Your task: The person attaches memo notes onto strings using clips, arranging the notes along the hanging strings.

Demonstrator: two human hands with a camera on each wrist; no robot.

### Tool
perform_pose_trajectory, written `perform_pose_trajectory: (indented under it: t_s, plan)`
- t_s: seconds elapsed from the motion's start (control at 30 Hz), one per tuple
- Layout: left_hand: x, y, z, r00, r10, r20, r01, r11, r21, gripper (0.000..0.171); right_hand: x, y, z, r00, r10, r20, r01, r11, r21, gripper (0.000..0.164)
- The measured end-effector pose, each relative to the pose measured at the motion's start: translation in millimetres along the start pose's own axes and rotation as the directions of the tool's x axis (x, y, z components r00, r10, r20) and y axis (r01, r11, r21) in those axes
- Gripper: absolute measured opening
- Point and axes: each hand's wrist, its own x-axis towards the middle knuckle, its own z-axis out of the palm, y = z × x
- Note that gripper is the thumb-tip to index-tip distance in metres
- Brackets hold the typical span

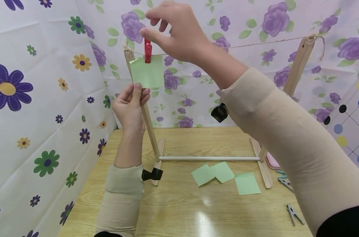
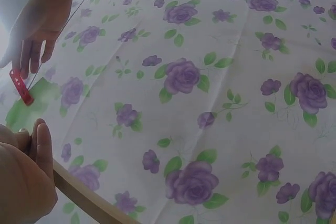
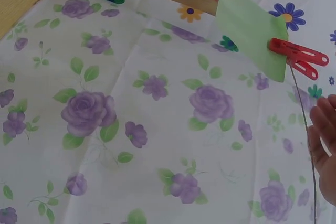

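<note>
A green sticky note (image 1: 148, 74) hangs on a thin string (image 1: 262, 43) near its left end. The red clothespin (image 1: 148, 54) clips the note's top edge to the string. My left hand (image 1: 130, 102) pinches the note's lower left edge, thumb in front. Above the clothespin is my right hand (image 1: 176, 33), fingers loosely bent and holding nothing. In the right wrist view a gap shows between that hand (image 3: 324, 145) and the handles of the red clothespin (image 3: 299, 56).
The string runs between two wooden posts (image 1: 299, 65) joined low down by a white rod (image 1: 209, 158). Green notes (image 1: 247, 183) lie on the wooden table (image 1: 173, 210). Metal clothespins (image 1: 294, 214) and a pink object (image 1: 272, 162) are at the right. Flowered cloth (image 1: 185, 102) hangs behind.
</note>
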Motion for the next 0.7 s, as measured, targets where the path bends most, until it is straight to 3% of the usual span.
perform_pose_trajectory:
  t_s: [0.13,0.23,0.43,0.57,0.63,0.7]
  plan:
    - [-1.9,-1.9,-1.4,1.0,0.015,0.011,-0.015,1.0,0.026,0.027,-9,3,-1,0.991,-0.029,-0.127,0.033,0.999,0.031,0.04]
    - [-4.4,-3.8,-3.5,0.999,0.024,0.024,-0.025,0.998,0.063,0.029,-20,5,-3,0.973,-0.065,-0.22,0.081,0.994,0.067,0.035]
    - [-8.1,-7.3,-9.0,0.999,0.018,0.044,-0.023,0.993,0.112,0.028,-49,16,1,0.897,-0.21,-0.39,0.255,0.965,0.067,0.026]
    - [-9.9,-9.6,-13.9,0.998,0.001,0.064,-0.008,0.992,0.122,0.026,-75,21,9,0.849,-0.235,-0.473,0.319,0.942,0.104,0.018]
    - [-12.0,-10.2,-17.0,0.997,-0.011,0.079,0.0,0.991,0.133,0.024,-91,22,12,0.839,-0.232,-0.492,0.337,0.932,0.136,0.017]
    - [-14.9,-10.6,-20.8,0.995,-0.031,0.094,0.017,0.989,0.144,0.023,-108,23,13,0.85,-0.223,-0.478,0.337,0.926,0.168,0.018]
